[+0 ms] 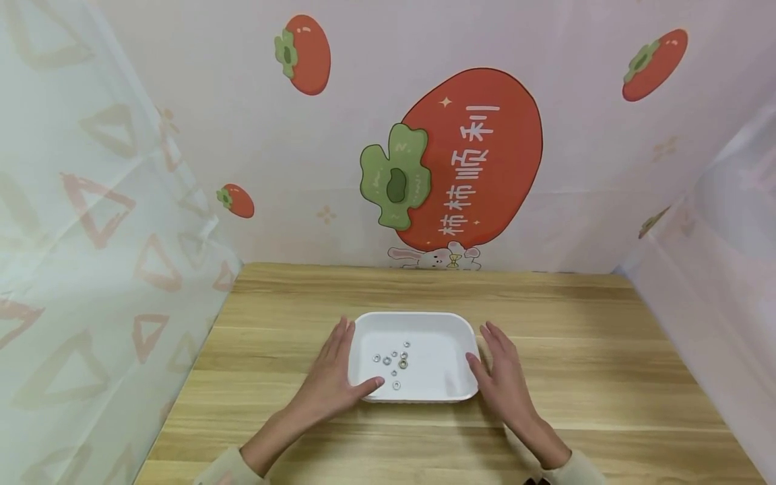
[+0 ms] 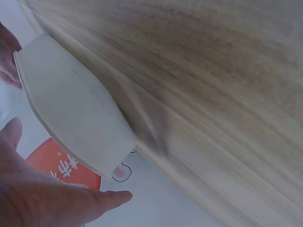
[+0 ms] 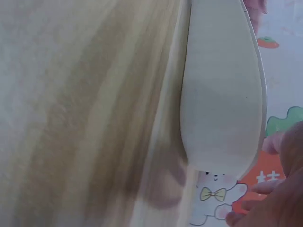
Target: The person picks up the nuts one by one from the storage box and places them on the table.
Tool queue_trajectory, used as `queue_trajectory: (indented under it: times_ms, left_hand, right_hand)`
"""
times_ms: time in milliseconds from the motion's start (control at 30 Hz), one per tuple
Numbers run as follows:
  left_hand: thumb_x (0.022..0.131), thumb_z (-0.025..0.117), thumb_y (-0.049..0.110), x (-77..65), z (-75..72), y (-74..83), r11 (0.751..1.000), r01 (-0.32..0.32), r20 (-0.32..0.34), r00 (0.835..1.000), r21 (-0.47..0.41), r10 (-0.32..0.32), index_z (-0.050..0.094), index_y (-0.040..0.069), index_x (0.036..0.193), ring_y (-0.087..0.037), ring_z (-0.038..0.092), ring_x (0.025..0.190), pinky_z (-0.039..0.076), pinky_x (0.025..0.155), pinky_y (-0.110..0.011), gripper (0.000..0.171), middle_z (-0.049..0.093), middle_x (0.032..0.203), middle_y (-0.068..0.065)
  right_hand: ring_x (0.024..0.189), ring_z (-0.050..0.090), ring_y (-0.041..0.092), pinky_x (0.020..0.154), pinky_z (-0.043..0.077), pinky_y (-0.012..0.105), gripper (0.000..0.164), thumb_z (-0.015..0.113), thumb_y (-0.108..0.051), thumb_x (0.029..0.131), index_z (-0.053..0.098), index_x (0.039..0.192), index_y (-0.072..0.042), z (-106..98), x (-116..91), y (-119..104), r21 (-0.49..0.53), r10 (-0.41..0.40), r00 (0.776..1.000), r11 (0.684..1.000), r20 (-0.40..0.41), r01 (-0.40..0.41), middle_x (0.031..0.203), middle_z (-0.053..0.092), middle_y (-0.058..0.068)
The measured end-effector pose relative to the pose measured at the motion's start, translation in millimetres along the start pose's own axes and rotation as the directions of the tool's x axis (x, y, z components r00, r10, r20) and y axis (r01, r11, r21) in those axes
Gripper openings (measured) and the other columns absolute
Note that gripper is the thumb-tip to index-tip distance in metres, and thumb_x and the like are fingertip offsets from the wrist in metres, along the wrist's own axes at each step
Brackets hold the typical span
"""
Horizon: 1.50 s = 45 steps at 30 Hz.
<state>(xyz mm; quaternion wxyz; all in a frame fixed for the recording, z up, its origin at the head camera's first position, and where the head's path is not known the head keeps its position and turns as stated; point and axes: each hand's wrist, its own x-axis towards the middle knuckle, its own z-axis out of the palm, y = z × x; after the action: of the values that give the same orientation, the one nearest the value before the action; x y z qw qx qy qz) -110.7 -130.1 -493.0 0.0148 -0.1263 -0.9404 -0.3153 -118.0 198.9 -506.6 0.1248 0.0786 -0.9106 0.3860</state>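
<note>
A white rectangular tray [image 1: 433, 367] with rounded corners lies on the wooden table. Several small metal nuts [image 1: 386, 361] of different sizes are scattered over its left half; one nut [image 1: 403, 364] looks brassy. My left hand [image 1: 332, 377] is beside the tray's left end, fingers straight, with the thumb reaching over the front left corner. At the right end is my right hand [image 1: 502, 380], its thumb at the rim and its other fingers extended outside the tray. Both wrist views show the tray's outer wall [image 2: 75, 104] but none of the nuts. Neither hand grips anything.
The wooden tabletop [image 1: 582, 350] extends around the tray on all sides. Behind it hangs a pale backdrop [image 1: 339, 148] printed with persimmons and a rabbit. Light sheets [image 1: 109, 269] flank the table at left and right.
</note>
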Motion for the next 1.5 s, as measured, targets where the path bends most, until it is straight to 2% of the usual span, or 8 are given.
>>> queue_trajectory:
  times_ms: [100,233,467,700,867,1033,1233,1500]
  left_hand:
    - [0.085,0.080,0.062,1.5,2.2,1.6,0.997,-0.029,-0.004,1.000,0.072,0.029,0.022,-0.003,0.166,-0.044,0.019,0.161,0.026,0.127,-0.060,0.119,0.014,0.175,-0.023]
    - [0.082,0.079,0.067,2.9,5.7,4.0,0.990,-0.035,0.017,0.999,0.139,0.033,0.020,0.000,0.168,-0.042,0.015,0.162,0.023,0.128,-0.058,0.124,0.012,0.176,-0.022]
    - [0.079,0.080,0.071,4.2,12.7,6.2,0.981,-0.051,0.031,0.998,0.186,0.046,0.023,-0.002,0.166,-0.043,0.016,0.161,0.026,0.127,-0.060,0.127,0.015,0.175,-0.024]
    - [0.077,0.078,0.076,3.4,16.4,4.6,0.980,-0.040,0.056,0.998,0.195,0.029,0.020,-0.001,0.168,-0.042,0.016,0.162,0.025,0.127,-0.059,0.132,0.011,0.176,-0.021]
    - [0.075,0.077,0.081,2.9,18.0,3.7,0.979,-0.042,0.061,0.998,0.200,0.030,0.019,-0.001,0.168,-0.041,0.016,0.162,0.026,0.127,-0.059,0.136,0.010,0.177,-0.020]
    - [0.074,0.075,0.083,2.8,18.3,4.6,0.975,-0.046,0.068,0.997,0.217,0.032,0.019,-0.001,0.168,-0.038,0.015,0.163,0.027,0.127,-0.058,0.139,0.010,0.177,-0.019]
    - [0.075,0.075,0.083,3.5,16.2,6.0,0.971,-0.050,0.075,0.997,0.232,0.033,0.018,-0.003,0.167,-0.039,0.017,0.162,0.028,0.126,-0.058,0.139,0.011,0.176,-0.021]
    - [0.075,0.075,0.083,3.6,15.2,6.3,0.973,-0.042,0.087,0.996,0.228,0.022,0.017,-0.004,0.167,-0.038,0.016,0.162,0.028,0.127,-0.058,0.139,0.011,0.176,-0.021]
  right_hand:
    - [0.149,0.035,0.049,0.115,0.035,0.068,0.062,0.078,-0.006,0.095,0.051,0.148,0.013,-1,3,-3,-0.046,-0.075,0.996,0.996,-0.050,0.072,0.159,0.044,0.029]
    - [0.147,0.042,0.044,0.113,0.042,0.064,0.062,0.084,-0.004,0.088,0.058,0.142,0.011,-2,7,-11,-0.109,-0.171,0.981,0.981,-0.090,0.161,0.155,0.051,0.026]
    - [0.137,0.054,0.041,0.109,0.049,0.057,0.068,0.090,-0.010,0.084,0.060,0.142,0.008,-1,12,-29,-0.166,-0.271,0.961,0.951,-0.053,0.259,0.147,0.059,0.023]
    - [0.126,0.065,0.035,0.104,0.056,0.051,0.065,0.092,-0.019,0.084,0.065,0.139,0.003,6,13,-47,-0.190,-0.230,0.970,0.951,0.083,0.242,0.138,0.066,0.018]
    - [0.116,0.070,0.031,0.097,0.059,0.046,0.055,0.093,-0.017,0.083,0.070,0.130,0.002,13,15,-55,-0.174,-0.236,0.958,0.949,0.163,0.264,0.128,0.070,0.015]
    - [0.095,0.074,0.026,0.080,0.062,0.037,0.045,0.092,-0.015,0.082,0.075,0.120,0.002,22,17,-60,-0.165,-0.239,0.946,0.946,0.221,0.278,0.114,0.075,0.012]
    - [0.075,0.069,0.017,0.065,0.055,0.028,0.027,0.089,-0.008,0.083,0.080,0.106,0.001,37,22,-64,-0.140,-0.193,0.923,0.958,0.332,0.250,0.090,0.076,0.006]
    - [0.068,0.055,0.004,0.064,0.049,0.024,0.016,0.087,-0.008,0.081,0.081,0.095,-0.003,50,28,-65,-0.103,-0.176,0.877,0.964,0.448,0.247,0.078,0.070,-0.001]
